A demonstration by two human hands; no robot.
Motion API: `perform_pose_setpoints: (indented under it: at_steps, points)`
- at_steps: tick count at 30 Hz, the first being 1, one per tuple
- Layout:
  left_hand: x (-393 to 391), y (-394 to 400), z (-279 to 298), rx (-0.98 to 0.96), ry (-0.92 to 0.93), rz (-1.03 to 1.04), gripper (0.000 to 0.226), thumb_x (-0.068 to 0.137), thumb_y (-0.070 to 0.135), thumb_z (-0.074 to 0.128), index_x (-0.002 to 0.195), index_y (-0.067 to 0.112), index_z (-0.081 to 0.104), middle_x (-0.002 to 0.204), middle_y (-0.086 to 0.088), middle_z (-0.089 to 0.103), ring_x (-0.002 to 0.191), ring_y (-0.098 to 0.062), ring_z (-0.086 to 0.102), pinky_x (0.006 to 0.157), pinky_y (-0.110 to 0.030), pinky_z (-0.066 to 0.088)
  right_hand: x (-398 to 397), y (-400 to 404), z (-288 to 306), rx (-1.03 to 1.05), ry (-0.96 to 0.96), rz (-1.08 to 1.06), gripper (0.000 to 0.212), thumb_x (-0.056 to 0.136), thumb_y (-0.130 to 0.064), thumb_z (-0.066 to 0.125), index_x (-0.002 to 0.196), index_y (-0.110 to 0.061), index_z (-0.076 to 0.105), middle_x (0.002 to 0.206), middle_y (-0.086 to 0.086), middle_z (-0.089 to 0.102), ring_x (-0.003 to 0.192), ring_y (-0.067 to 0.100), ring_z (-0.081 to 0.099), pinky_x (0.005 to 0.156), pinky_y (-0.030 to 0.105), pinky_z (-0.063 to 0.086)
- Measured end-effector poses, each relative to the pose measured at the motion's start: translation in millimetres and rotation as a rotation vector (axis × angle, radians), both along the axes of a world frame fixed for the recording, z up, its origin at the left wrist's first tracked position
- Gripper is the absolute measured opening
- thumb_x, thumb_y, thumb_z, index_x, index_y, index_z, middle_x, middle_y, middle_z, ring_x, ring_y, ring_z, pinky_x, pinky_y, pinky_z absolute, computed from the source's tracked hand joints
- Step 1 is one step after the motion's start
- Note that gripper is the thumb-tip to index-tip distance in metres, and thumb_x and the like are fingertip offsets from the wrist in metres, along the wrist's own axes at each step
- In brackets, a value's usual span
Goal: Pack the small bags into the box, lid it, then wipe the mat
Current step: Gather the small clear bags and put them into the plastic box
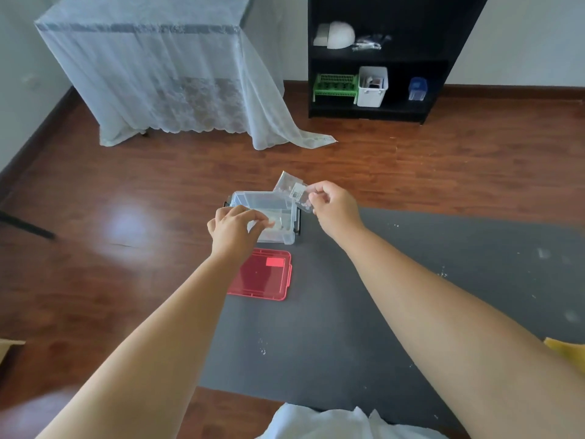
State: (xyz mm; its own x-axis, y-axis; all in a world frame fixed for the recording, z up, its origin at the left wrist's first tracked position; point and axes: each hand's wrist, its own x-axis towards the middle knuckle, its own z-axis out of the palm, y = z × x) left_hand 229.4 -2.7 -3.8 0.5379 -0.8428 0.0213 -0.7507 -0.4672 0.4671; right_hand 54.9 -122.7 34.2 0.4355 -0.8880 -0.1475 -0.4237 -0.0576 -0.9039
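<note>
While both arms reach forward over the grey mat (348,312), the clear plastic box (253,199) sits open at the mat's far left corner, partly on the wooden floor (110,185). Its red lid (259,275) lies flat on the mat just in front of the box, apart from it, with a pale red label at its upper right.

Left hand (232,231): positioned over the near side of the box, its grip closed with fingertips pinched on a small clear bag (269,220) held at or just inside the box opening. Whether that bag touches the box floor cannot be determined.

Right hand (334,205): raised beside the box's far right corner, its grip clamped on a bunch of small clear bags (292,189), one bearing a white barcode label. These stick up tilted above the box rim.

Mat surface: scattered pale specks noted near its centre, along the right side and close to the near edge. A yellow item (568,351) shows at the right margin; its nature is unclear.

Surroundings: a black shelf unit (395,55) stands against the far wall, holding a green basket (335,85), a white bin (373,87) and a small blue container (417,88). A lace-draped piece of furniture (152,68) stands to the left.
</note>
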Motion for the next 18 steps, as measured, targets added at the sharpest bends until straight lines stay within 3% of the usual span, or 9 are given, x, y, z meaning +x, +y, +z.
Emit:
perform_pose_setpoints:
  at_steps: [5, 10, 14, 16, 18]
  points:
    - [4.1, 6.1, 1.2, -0.048, -0.024, -0.051, 0.019, 0.086, 0.052, 0.062, 0.093, 0.04, 0.074, 0.094, 0.014, 0.054, 0.109, -0.02, 0.038, 0.087, -0.034, 0.02, 39.0, 0.0, -10.7, -0.041, 0.108, 0.065, 0.023, 0.097, -0.019, 0.048, 0.103, -0.022, 0.069, 0.093, -0.005, 0.065, 0.078, 0.01, 0.055, 0.057, 0.01, 0.038]
    - [10.8, 9.1, 5.6, -0.095, -0.006, -0.081, 0.013, 0.086, 0.049, 0.064, 0.091, 0.041, 0.073, 0.085, 0.016, 0.057, 0.103, -0.017, 0.038, 0.082, -0.031, 0.017, 62.4, 9.1, -25.2, -0.052, 0.272, 0.174, 0.02, 0.095, -0.018, 0.05, 0.097, -0.026, 0.068, 0.098, -0.005, 0.065, 0.085, 0.017, 0.06, 0.067, 0.027, 0.048]
    - [20.9, 8.1, 4.1, -0.088, -0.021, -0.099, 0.016, 0.085, 0.053, 0.063, 0.091, 0.042, 0.073, 0.086, 0.016, 0.062, 0.102, -0.012, 0.033, 0.081, -0.03, 0.016, 70.6, 12.8, -30.5, -0.081, 0.325, 0.187, 0.018, 0.093, -0.021, 0.054, 0.099, -0.029, 0.068, 0.099, -0.005, 0.064, 0.084, 0.017, 0.06, 0.062, 0.027, 0.044]
    - [25.1, 7.2, 1.9, -0.079, -0.031, -0.101, 0.018, 0.086, 0.052, 0.062, 0.093, 0.041, 0.073, 0.087, 0.016, 0.062, 0.103, -0.013, 0.034, 0.081, -0.03, 0.016, 73.1, 11.9, -31.1, -0.101, 0.36, 0.232, 0.022, 0.094, -0.021, 0.049, 0.102, -0.022, 0.07, 0.104, 0.0, 0.066, 0.093, 0.021, 0.061, 0.073, 0.032, 0.051]
    - [27.3, 6.2, -1.0, -0.054, -0.035, -0.1, 0.017, 0.09, 0.047, 0.061, 0.098, 0.039, 0.073, 0.088, 0.017, 0.061, 0.107, -0.019, 0.037, 0.082, -0.03, 0.015, 72.0, 11.2, -31.1, -0.098, 0.335, 0.26, 0.027, 0.096, -0.022, 0.049, 0.112, -0.016, 0.068, 0.116, 0.002, 0.062, 0.106, 0.02, 0.058, 0.088, 0.031, 0.048]
